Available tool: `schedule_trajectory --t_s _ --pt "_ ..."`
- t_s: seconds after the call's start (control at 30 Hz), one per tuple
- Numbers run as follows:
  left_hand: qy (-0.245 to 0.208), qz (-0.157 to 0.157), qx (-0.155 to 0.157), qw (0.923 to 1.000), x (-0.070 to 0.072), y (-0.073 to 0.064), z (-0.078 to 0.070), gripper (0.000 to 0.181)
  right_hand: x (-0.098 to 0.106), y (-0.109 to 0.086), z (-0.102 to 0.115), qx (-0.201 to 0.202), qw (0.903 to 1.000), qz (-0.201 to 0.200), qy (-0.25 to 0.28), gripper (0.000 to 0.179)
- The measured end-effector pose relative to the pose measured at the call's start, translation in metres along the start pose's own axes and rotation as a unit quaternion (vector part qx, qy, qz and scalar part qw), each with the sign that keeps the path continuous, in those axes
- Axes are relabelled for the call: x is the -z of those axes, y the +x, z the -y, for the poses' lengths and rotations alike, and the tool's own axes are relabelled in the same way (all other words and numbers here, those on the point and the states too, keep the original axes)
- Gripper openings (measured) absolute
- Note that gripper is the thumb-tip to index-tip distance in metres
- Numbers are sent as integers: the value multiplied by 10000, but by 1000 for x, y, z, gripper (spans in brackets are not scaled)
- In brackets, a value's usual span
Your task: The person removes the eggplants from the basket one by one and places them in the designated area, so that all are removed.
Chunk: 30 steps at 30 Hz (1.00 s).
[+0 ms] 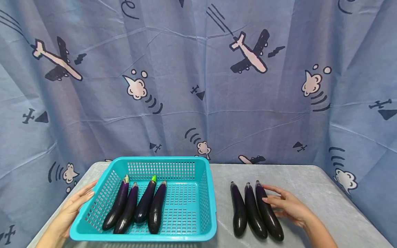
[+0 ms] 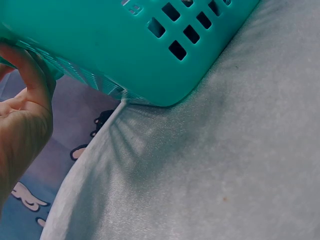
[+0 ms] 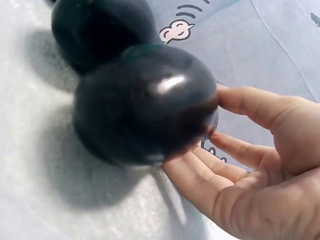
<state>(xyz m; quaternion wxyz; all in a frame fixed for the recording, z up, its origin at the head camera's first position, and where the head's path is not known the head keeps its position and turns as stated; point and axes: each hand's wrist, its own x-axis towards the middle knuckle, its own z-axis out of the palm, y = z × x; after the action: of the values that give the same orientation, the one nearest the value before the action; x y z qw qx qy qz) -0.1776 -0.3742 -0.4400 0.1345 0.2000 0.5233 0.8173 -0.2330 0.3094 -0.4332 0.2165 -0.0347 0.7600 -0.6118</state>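
A turquoise plastic basket [image 1: 142, 237] stands on the table with several dark purple eggplants [image 1: 156, 208] lying in its left half. At the basket's left side, my left hand [image 1: 72, 206] holds the rim, thumb on top; the left wrist view shows its fingers bent at the basket's edge [image 2: 100, 50]. Three more eggplants lie side by side to the right of the basket: a left one [image 1: 238, 210], a middle one [image 1: 255, 212] and a right one [image 1: 269, 212]. My right hand [image 1: 289, 206] grips the right eggplant near its stem end, thumb and fingers against it.
Grey cloth covers the table [image 1: 310, 179]. Behind it hangs a blue curtain [image 1: 186, 51] printed with planes and clouds. A strip of tabletop lies between the basket and the three eggplants.
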Motion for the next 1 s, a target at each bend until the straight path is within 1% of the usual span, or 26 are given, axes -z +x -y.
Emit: schedule_trajectory --t_s 0.13,0.2,0.37,0.53,0.67,0.83,1.0 --pt "65 -73 34 9999 0 -1 0 58 -2 1 -1 -95 9998 -99 -168 74" --pt "76 -90 41 9999 0 -1 0 58 -3 2 0 -188 9993 -211 -242 75" --pt "-21 1 0 10000 -1 0 -1 59 -8 3 1 -343 9980 -399 -346 75" --pt "-101 100 -63 9999 -1 1 0 59 -11 3 3 -366 9976 -456 -383 76" --pt "-55 81 -65 9999 -2 1 0 59 -13 4 4 -336 9974 -452 -454 74" --pt "-49 109 -76 9999 -2 1 -1 59 -12 3 4 -158 9979 -337 -525 69" --pt "-65 108 -107 9999 -2 1 0 59 -12 2 4 -210 9976 -375 -544 69"
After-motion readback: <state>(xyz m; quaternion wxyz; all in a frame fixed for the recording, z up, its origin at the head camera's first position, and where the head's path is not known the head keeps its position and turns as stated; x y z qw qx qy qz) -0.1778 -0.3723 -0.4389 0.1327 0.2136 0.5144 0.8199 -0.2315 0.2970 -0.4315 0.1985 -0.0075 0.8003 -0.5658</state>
